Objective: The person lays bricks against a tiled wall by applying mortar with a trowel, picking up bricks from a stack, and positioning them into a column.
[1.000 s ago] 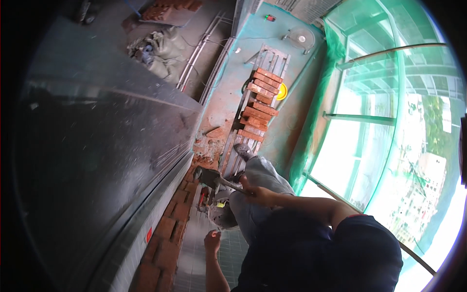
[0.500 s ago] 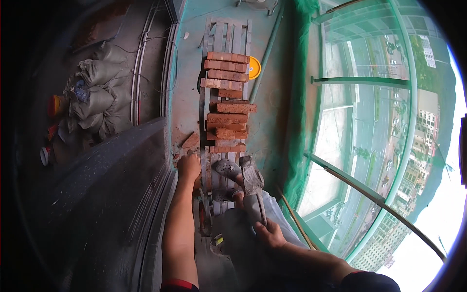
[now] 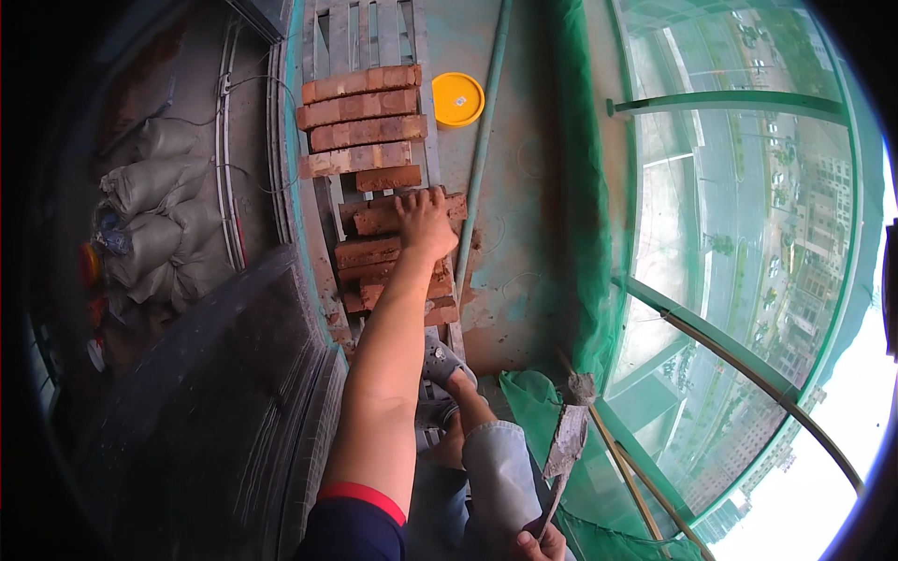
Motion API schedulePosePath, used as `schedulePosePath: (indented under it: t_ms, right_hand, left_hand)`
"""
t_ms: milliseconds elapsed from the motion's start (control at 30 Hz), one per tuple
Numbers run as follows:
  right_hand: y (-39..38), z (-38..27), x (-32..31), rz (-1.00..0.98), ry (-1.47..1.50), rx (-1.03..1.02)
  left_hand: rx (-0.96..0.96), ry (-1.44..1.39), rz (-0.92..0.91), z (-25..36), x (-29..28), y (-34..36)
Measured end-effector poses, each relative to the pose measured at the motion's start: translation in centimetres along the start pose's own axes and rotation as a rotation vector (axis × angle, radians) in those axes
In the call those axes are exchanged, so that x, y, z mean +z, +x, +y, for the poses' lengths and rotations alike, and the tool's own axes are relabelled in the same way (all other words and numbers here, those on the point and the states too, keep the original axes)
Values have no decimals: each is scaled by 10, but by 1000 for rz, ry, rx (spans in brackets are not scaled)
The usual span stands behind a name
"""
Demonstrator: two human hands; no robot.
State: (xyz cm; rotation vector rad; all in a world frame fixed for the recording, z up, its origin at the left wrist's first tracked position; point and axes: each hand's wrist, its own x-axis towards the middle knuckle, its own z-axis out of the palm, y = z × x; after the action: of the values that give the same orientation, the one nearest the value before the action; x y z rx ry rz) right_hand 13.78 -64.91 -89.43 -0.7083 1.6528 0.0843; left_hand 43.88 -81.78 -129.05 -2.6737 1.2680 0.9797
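My left hand (image 3: 426,220) lies spread on a brick (image 3: 379,220) running three-to-nine; my right hand (image 3: 543,542) grips the trowel (image 3: 566,439).

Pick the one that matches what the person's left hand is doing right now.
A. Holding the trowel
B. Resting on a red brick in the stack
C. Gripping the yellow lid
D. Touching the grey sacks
B: the left hand lies spread on a red brick in the stack, while the trowel is in the right hand, and the yellow lid lies apart, untouched.
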Motion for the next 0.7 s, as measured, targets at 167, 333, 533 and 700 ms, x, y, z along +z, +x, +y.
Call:
schedulePosePath:
  t_ms: [167,333,533,700]
  right_hand:
    - [3,0,5,35,99,-12]
    - [2,-2,13,43,95,-77]
    - [19,30,-11,-24,-9,-128]
    - [17,34,0,-158,-76,-225]
  left_hand:
    - [61,7,57,48,9,15]
    - [72,-30,174,5,26,28]
    - [113,-1037,402,-73,-100,-75]
    - [45,-1660,644,-176,-155,-209]
